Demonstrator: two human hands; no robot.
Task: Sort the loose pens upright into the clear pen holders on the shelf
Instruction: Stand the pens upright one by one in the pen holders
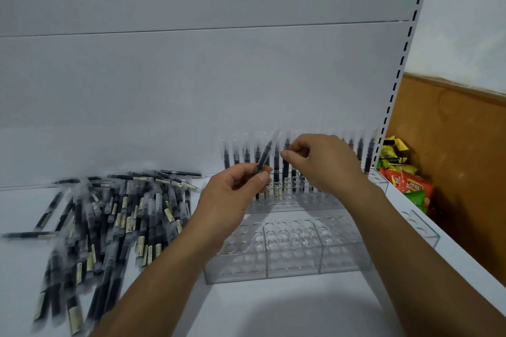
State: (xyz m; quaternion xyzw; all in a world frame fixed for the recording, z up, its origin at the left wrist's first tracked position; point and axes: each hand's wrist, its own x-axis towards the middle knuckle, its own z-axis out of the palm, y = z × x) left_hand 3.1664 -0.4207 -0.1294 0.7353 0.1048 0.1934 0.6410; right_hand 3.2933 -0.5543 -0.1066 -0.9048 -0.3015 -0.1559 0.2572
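A big heap of loose black pens (109,216) lies on the white shelf (273,309) at the left. My left hand (232,194) grips one black pen (265,153) near its lower end, tilted with the clear cap up. My right hand (323,164) hovers just right of that pen, thumb and forefinger curled close together; what they pinch, if anything, I cannot make out. A clear holder (290,252) with round holes stands in front, empty. A second clear holder (298,197) behind it carries a row of upright pens (369,150) along the back.
The white back panel (191,76) rises right behind the upright pens. A slotted shelf upright (397,76) bounds the right side. Beyond it, colourful snack packets (405,180) hang in front of a brown wall.
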